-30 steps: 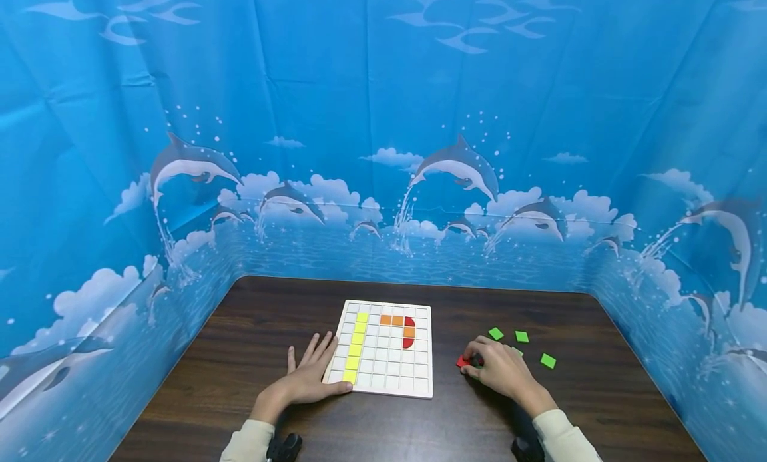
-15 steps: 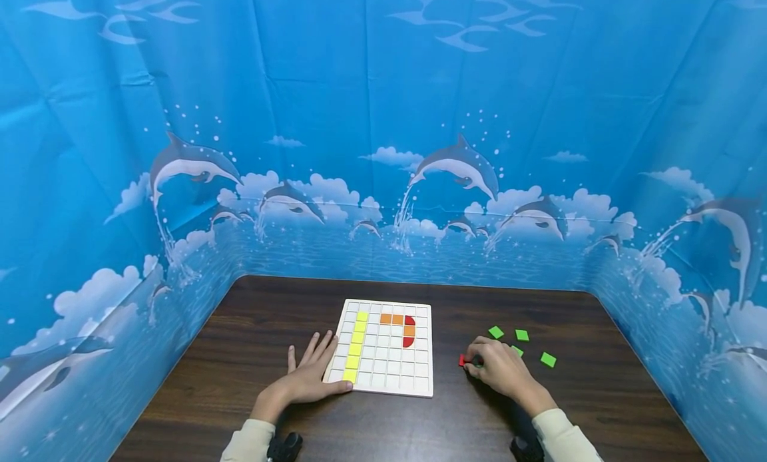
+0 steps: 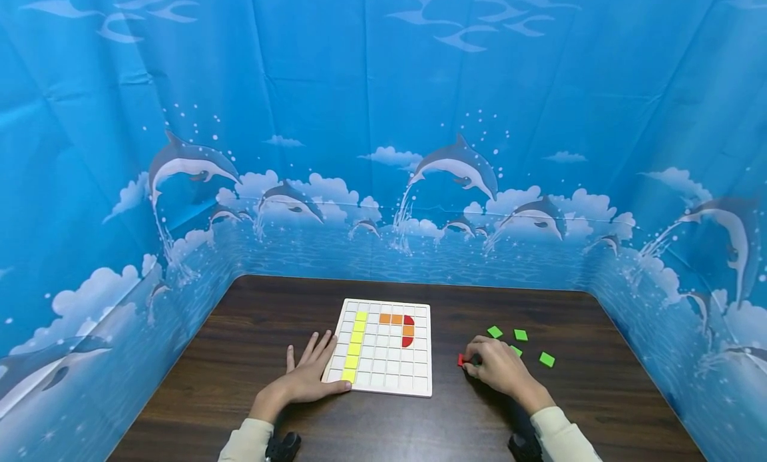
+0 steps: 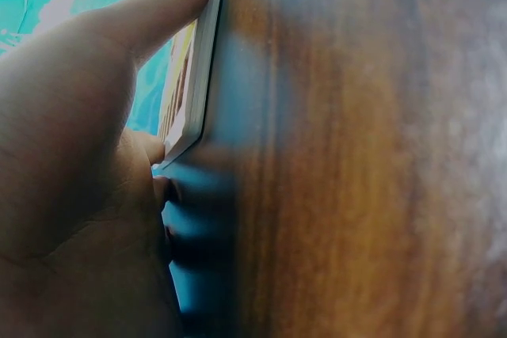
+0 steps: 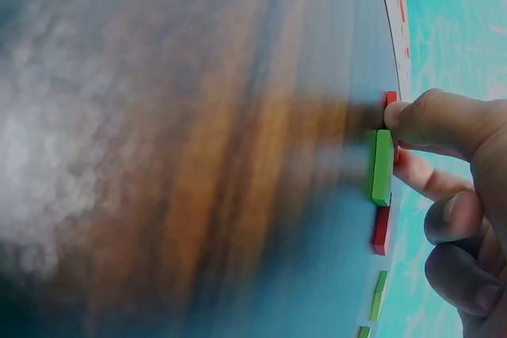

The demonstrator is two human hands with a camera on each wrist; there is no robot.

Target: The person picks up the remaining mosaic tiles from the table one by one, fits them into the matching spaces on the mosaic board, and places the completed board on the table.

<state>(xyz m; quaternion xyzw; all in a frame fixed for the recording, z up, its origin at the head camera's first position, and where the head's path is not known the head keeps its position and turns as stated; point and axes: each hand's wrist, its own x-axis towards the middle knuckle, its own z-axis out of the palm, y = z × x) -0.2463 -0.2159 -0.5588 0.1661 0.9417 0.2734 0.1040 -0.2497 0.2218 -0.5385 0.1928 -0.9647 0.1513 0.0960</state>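
Observation:
A white square board [image 3: 383,372] with a grid lies on the dark table. Yellow square tiles [image 3: 355,349] form a column at its left, and orange tiles [image 3: 391,319] with red rounded tiles [image 3: 407,342] make a hook at upper right. My left hand [image 3: 302,380] lies spread at the board's left side, its thumb on the near left corner. To the board's right, my right hand [image 3: 499,365] pinches a small red tile [image 3: 460,359] between thumb and forefinger, close over the table. In the right wrist view a green tile [image 5: 382,168] and another red tile [image 5: 382,229] lie by the fingers.
Several loose green tiles [image 3: 520,335] lie beyond and right of the right hand. The dark wood table [image 3: 383,429] is bounded at the back and sides by a blue dolphin-print curtain [image 3: 335,149].
My right thumb and forefinger have closed in on the red tile, and less of it shows now. The left hand and the board stay in place.

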